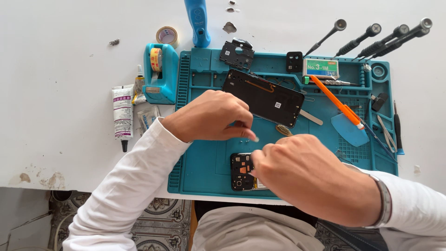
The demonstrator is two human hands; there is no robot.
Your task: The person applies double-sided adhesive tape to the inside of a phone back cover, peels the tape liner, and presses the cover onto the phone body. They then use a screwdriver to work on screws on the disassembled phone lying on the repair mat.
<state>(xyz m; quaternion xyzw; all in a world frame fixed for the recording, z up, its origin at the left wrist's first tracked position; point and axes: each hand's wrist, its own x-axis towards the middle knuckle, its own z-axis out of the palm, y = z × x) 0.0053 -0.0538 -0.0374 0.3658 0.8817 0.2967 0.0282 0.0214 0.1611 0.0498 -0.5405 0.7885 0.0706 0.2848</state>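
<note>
An opened phone body [242, 171] lies on the teal repair mat [204, 162] near its front edge, its inner parts showing. My right hand [306, 174] covers the phone's right part, fingers curled on it. My left hand [211, 116] hovers just above and left of it, fingertips pinched together near a tiny part; what it pinches is too small to tell. A black phone back panel [264, 96] lies tilted on the mat behind my left hand.
A teal tape dispenser [160, 72], a glue tube [122, 114], a tape roll [167, 35] and a blue tool handle [197, 21] sit at the left and back. Several screwdrivers [371, 39], an orange spudger [334, 100], a small box [320, 68], a blue pick [349, 130] and tweezers [385, 132] lie at the right.
</note>
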